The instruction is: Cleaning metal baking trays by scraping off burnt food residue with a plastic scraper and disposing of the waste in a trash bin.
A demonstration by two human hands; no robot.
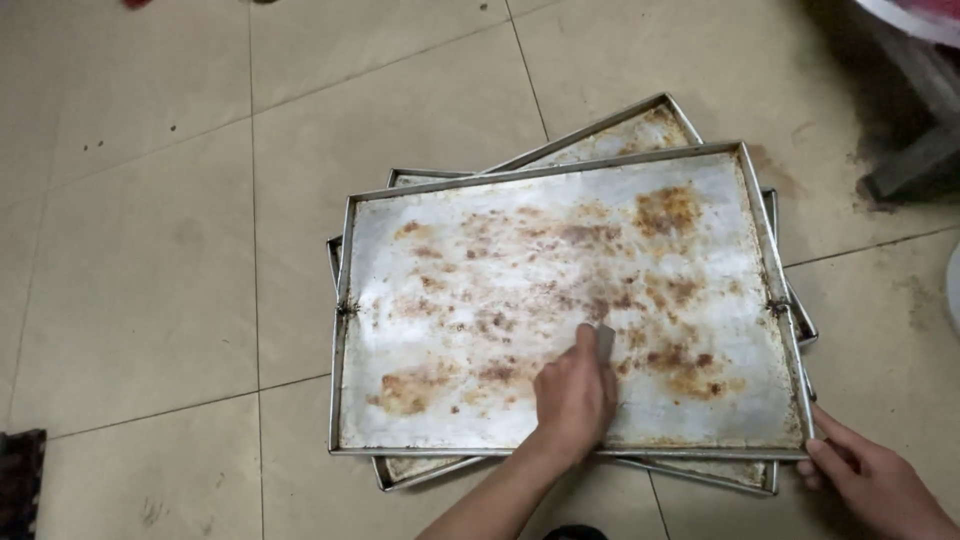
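A large, shallow metal baking tray (pixel 545 172), stained with brown burnt residue, lies on top of a skewed stack of similar trays (pixel 610 126) on the tiled floor. My left hand (pixel 573 398) rests on the tray's middle front, shut on a small flat grey scraper (pixel 605 340) whose blade presses against the stained surface. My right hand (pixel 870 480) grips the front right corner of the top tray, fingers curled over its rim.
Beige floor tiles (pixel 150 250) surround the stack. A dark grimy furniture leg (pixel 915 160) stands at the upper right. A white rounded object (pixel 952 285) shows at the right edge, and a dark mat corner (pixel 20 480) at the lower left.
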